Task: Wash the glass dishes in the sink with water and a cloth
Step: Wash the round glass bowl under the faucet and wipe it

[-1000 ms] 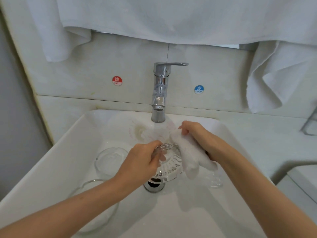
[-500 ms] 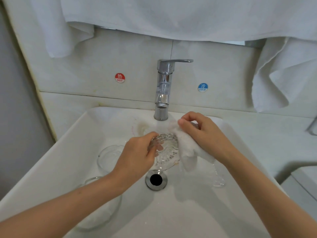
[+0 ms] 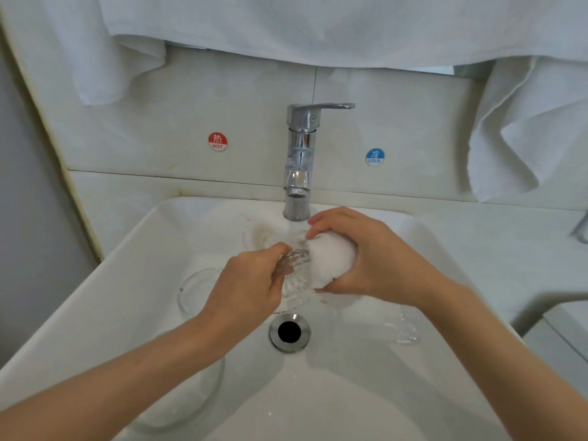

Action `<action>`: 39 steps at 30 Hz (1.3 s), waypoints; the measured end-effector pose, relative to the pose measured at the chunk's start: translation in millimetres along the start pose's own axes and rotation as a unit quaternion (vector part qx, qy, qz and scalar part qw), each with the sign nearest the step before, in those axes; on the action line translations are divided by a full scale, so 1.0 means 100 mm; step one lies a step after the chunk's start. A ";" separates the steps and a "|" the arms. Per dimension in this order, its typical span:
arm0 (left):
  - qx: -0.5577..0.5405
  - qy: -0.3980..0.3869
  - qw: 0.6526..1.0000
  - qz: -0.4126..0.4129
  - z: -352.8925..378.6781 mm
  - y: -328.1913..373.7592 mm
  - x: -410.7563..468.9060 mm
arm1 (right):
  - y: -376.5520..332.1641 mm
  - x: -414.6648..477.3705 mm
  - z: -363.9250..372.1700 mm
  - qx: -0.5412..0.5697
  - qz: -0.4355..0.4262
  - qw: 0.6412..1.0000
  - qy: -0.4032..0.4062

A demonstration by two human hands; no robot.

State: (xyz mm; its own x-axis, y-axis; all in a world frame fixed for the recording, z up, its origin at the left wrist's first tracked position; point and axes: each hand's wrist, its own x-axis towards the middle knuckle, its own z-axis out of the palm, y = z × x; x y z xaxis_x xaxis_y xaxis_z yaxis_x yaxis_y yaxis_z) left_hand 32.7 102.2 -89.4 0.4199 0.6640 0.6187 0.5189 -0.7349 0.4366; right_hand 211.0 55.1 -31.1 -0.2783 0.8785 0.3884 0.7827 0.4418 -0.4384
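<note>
Left hand [image 3: 251, 281]: fingers curled round the left rim of a ribbed glass dish [image 3: 294, 272], gripping it. Right hand [image 3: 375, 259]: wrapped round a balled white cloth [image 3: 331, 262], pressing it against the dish's right side. I log the dish between the two hands, touching both, held at 12 o'clock from the drain [image 3: 289, 332] and just under the tap [image 3: 299, 160] spout. The cloth hides the dish's right part; I cannot tell how far in it reaches.

Outward, inside the sink [image 3: 133, 249]:
- small bowl [image 3: 197, 291] at 9 o'clock from the left hand, partly behind the wrist;
- large bowl [image 3: 191, 402] at 7 o'clock from the drain, under the left forearm;
- glass piece [image 3: 401, 326] at 3 o'clock from the drain, shape unclear.

Wall: HOT sticker [image 3: 217, 141] at 9 o'clock from the tap, COLD sticker [image 3: 374, 156] at 3 o'clock. Towels [image 3: 318, 27] hang at 12 o'clock.
</note>
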 end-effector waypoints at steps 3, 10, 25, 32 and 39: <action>0.012 -0.011 1.000 0.006 0.00 -0.02 -0.01 | -0.14 -0.03 0.17 -0.090 -0.074 0.993 0.023; -0.069 0.001 0.996 -0.047 0.00 -0.01 0.01 | -0.14 0.00 0.10 -0.108 0.078 0.991 0.029; -0.048 -0.019 0.997 -0.051 -0.02 0.00 0.01 | -0.20 0.01 0.27 -0.179 -0.010 0.983 0.044; -0.187 0.043 0.971 -0.140 -0.09 0.02 0.08 | 0.00 0.00 0.23 -0.049 0.210 0.975 0.050; -0.053 -0.004 0.997 -0.061 -0.03 -0.02 0.04 | -0.14 0.00 0.36 -0.122 0.042 0.985 0.112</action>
State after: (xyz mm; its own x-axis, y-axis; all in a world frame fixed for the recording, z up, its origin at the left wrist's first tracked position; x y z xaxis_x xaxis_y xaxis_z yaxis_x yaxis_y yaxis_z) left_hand 31.1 105.8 -85.9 0.3645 0.7506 0.5511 0.4855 -0.6582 0.5754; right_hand 180.2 55.6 -54.5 -0.0988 0.8360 0.5397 0.9160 0.2883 -0.2790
